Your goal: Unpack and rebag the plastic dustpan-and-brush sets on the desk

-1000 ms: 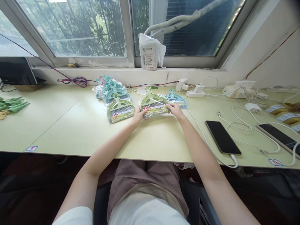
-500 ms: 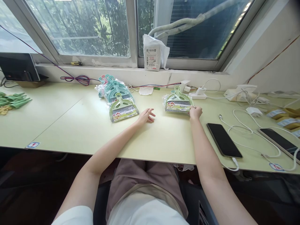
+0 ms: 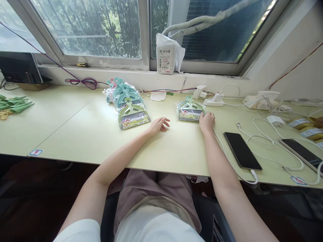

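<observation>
My left hand [image 3: 159,125] rests on the table with its fingers loosely apart and nothing in them. To its left lies a green dustpan and brush set [image 3: 133,116] in clear plastic, with a printed label. It overlaps a pile of wrapped teal dustpan sets [image 3: 126,94], some pink among them. My right hand [image 3: 207,121] has its fingers curled on the right corner of another wrapped green dustpan and brush set [image 3: 190,111]. A teal handle shows with the green one there, so more than one set seems stacked. The fingertips are partly hidden.
Right of my arm lies a black phone [image 3: 242,150] on a white cable, with a second phone [image 3: 301,151] beyond. A power strip [image 3: 214,101] and adapters stand by the wall. Green cloth-like pieces [image 3: 17,105] lie far left. A white packet [image 3: 166,58] stands on the sill.
My right hand has shifted left and further over the corner of the right green set, whose handle now sits lower and flatter. My left hand has hardly moved.
</observation>
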`<state>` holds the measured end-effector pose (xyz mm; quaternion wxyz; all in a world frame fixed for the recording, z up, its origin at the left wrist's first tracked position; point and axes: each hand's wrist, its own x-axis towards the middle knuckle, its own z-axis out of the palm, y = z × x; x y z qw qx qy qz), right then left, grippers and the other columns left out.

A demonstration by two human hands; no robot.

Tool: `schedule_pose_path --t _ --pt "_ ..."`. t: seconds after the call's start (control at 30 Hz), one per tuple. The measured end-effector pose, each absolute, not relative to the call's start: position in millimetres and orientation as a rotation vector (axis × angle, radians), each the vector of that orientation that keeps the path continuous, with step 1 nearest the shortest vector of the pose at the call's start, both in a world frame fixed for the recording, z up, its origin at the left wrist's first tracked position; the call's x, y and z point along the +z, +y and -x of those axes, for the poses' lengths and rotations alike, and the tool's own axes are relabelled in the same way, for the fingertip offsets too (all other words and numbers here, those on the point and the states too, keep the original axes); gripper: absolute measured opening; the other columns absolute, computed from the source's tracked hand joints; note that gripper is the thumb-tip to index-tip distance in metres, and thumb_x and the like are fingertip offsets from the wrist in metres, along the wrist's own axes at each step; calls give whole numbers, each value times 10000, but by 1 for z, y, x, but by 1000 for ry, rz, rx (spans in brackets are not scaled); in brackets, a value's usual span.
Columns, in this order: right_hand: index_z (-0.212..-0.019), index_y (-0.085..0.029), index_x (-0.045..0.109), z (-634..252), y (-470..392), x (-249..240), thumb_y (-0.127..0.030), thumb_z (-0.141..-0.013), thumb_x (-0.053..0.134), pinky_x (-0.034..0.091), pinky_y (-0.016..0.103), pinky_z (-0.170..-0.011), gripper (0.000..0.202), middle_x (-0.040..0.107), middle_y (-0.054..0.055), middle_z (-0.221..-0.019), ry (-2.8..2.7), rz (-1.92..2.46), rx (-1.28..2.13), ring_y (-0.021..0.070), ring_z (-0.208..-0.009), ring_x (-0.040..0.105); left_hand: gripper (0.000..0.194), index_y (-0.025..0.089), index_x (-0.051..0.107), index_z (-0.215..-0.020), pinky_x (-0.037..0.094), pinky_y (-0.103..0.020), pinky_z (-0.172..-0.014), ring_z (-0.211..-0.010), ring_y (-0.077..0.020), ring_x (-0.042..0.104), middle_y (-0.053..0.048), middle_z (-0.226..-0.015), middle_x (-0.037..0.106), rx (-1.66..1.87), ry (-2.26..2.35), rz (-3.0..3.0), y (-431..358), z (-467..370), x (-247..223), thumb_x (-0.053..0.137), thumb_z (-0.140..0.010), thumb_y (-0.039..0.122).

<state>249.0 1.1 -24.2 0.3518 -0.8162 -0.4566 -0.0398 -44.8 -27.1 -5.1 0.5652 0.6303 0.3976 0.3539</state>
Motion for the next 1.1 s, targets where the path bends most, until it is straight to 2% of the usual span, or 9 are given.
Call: schedule_pose_path --t 0.2,0.37,0.47,0.6,0.7,0.83,0.97,1.1 --pt "-1211 -94 563 -240 -8 -17 -253 -879 478 326 509 -951 378 592 220 -1193 -1286 2191 -412 326 -1131 484 438 149 641 -1035 498 -249 -590 -578 -112 626 -90 -890 704 829 927 -1491 -28 44 -4 418 -941 514" --pt "-1249 -133 575 -229 -14 -7 -249 -924 397 309 465 -948 388 619 172 -1200 -1370 2025 -558 301 -1116 493 432 144 643 -1036 479 -243 -575 -566 -110 621 -88 -877 706 822 930 -1495 -28 43 -5 406 -949 495" --pt "-1101 -135 679 -217 -16 -4 -269 -959 334 341 428 -892 397 671 160 -1095 -1563 1955 -533 290 -1055 521 431 141 639 -1051 474 -232 -576 -567 -103 619 -88 -889 706 809 932 -1515 -28 43 -5 386 -960 477" --pt "-973 -117 747 -202 -17 -6 -319 -960 368 376 388 -805 430 709 169 -1016 -1843 1909 -464 283 -995 538 434 132 635 -1070 478 -222 -593 -577 -92 614 -90 -902 707 791 934 -1527 -28 43 -5 370 -971 460" --pt "-975 -141 762 -197 -18 -9 -309 -949 397 388 374 -786 403 728 138 -1033 -1978 1869 -436 270 -983 538 442 128 639 -1066 475 -227 -597 -577 -94 611 -91 -896 703 787 936 -1527 -29 43 -5 373 -970 468" --pt "-957 -167 775 -198 -17 -13 -300 -944 412 387 385 -835 387 729 103 -1083 -1999 1824 -442 274 -1034 518 448 127 644 -1062 467 -225 -602 -580 -94 612 -93 -893 697 779 930 -1538 -29 43 -5 382 -967 479" --pt "-944 -158 776 -199 -15 -15 -289 -944 415 384 407 -859 383 712 110 -1110 -2022 1798 -431 286 -1055 503 441 118 641 -1062 457 -224 -601 -570 -90 607 -95 -883 701 762 945 -1536 -28 42 -5 365 -976 450" --pt "-1044 -130 742 -199 -13 -16 -242 -945 399 386 400 -882 374 680 130 -1162 -2109 1740 -414 289 -1099 489 452 120 645 -1056 457 -219 -607 -578 -88 602 -93 -881 701 755 932 -1537 -29 43 -4 385 -968 479"
